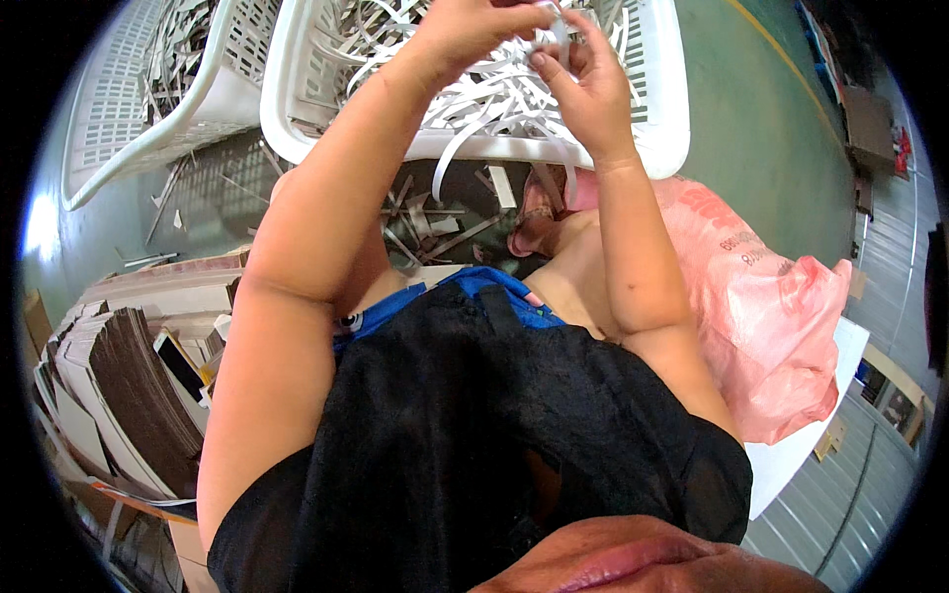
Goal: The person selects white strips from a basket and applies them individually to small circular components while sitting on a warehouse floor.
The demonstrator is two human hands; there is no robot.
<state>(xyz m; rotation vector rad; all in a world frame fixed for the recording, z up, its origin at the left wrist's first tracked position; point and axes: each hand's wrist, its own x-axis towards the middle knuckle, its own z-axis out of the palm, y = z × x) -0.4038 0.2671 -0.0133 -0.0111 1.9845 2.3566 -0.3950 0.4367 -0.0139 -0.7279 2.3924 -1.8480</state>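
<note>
Both my hands are raised at the top of the head view, over a white plastic basket point(664, 74). Between them is a small whitish, shiny piece point(556, 38), too small and partly covered to name. My left hand point(479, 28) pinches it from the left, its fingertips partly cut off by the upper edge. My right hand point(599, 97) curls round it from the right, thumb and fingers close together. Below the hands, the basket holds a tangle of white paper strips point(494, 104), some hanging over its near rim.
Left stands another white basket point(104, 124) with darker strips. Paper scraps point(502, 186) litter the floor between me and the baskets. Stacked cardboard sheets point(129, 395) are at my left side. A pink plastic bag point(761, 326) lies at my right, over a white board point(806, 450).
</note>
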